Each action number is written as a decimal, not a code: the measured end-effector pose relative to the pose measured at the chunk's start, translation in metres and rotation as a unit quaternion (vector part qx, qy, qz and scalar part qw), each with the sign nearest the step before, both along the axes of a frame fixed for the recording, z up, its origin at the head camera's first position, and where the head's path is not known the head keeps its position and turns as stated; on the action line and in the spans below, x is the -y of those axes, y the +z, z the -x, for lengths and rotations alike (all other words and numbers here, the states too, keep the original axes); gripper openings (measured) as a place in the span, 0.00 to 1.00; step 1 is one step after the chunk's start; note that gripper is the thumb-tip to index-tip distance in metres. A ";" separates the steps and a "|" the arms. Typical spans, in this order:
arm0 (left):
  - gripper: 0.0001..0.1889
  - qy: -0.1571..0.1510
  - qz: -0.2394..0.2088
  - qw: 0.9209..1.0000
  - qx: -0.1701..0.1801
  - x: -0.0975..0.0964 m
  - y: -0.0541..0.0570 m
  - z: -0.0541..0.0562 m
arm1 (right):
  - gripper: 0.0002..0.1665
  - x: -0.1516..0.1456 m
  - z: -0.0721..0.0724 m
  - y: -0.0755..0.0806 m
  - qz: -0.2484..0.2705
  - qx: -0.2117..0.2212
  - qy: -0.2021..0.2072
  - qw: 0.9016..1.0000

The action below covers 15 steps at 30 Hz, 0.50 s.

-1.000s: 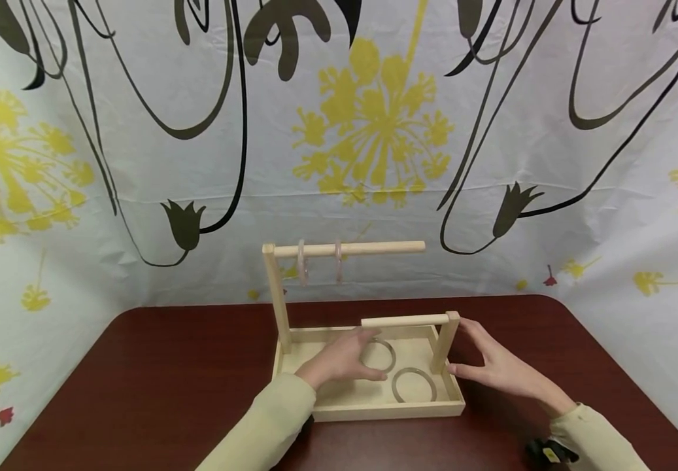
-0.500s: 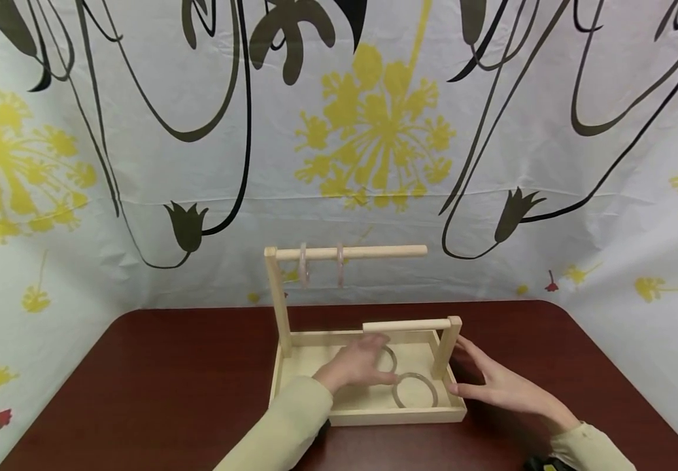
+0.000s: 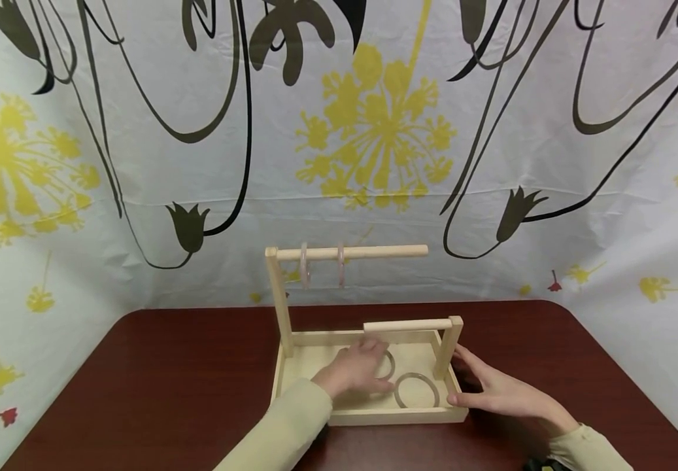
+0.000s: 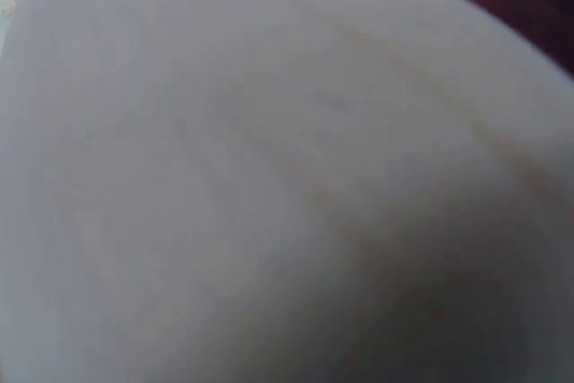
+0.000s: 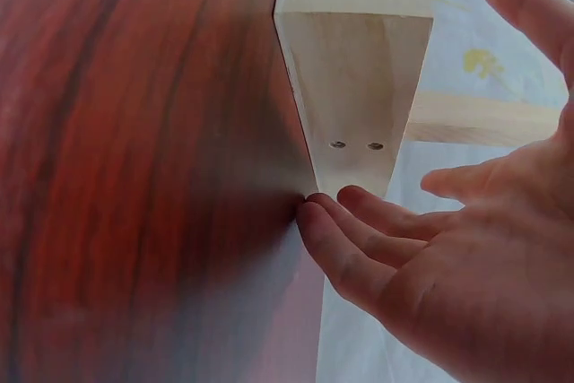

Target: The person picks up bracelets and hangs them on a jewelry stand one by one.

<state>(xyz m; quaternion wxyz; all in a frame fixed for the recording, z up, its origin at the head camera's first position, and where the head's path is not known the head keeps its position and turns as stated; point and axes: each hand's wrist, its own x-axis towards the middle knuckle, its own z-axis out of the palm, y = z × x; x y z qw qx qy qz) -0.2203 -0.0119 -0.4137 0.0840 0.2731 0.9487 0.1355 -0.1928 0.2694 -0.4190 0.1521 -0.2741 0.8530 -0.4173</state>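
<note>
A pale wooden tray stand (image 3: 397,417) has a tall post with an upper bar (image 3: 386,251) and a short post with a lower bar (image 3: 407,325). Two bangles (image 3: 305,267) hang on the upper bar. Inside the tray, my left hand (image 3: 357,370) reaches over a greyish bangle (image 3: 391,366), fingers and thumb spread, covering its left part. Another bangle (image 3: 417,390) lies nearer the front right. My right hand (image 3: 494,389) is at the tray's right end, thumb at the rim. In the right wrist view, its loose fingers (image 5: 359,262) reach the end wall's far corner.
The stand rests on a dark red-brown table (image 3: 168,379). A white curtain (image 3: 339,163) with yellow and dark plant prints hangs behind and at both sides. A pale sleeve (image 4: 224,168) fills most of the left wrist view.
My left hand has moved right and slightly down over the rear bangle, covering more of it. My right hand has shifted slightly down along the tray's end.
</note>
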 end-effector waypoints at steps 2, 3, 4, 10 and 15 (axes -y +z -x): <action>0.39 -0.008 0.011 1.000 -0.007 0.004 0.000 -0.003 | 0.53 0.001 0.000 0.000 0.000 0.009 0.000 1.000; 0.38 -0.012 0.014 1.000 -0.011 0.006 0.000 -0.004 | 0.53 0.001 0.000 0.001 -0.002 0.009 0.003 1.000; 0.37 -0.015 0.016 1.000 -0.013 0.008 0.000 -0.006 | 0.54 0.001 0.001 0.001 -0.006 0.006 0.006 1.000; 0.31 -0.028 0.005 1.000 -0.007 0.019 -0.001 -0.012 | 0.55 0.000 0.000 0.002 -0.049 -0.014 0.005 0.999; 0.29 -0.033 -0.011 0.999 0.004 0.031 -0.002 -0.015 | 0.55 0.000 -0.002 0.000 -0.059 -0.019 0.000 0.998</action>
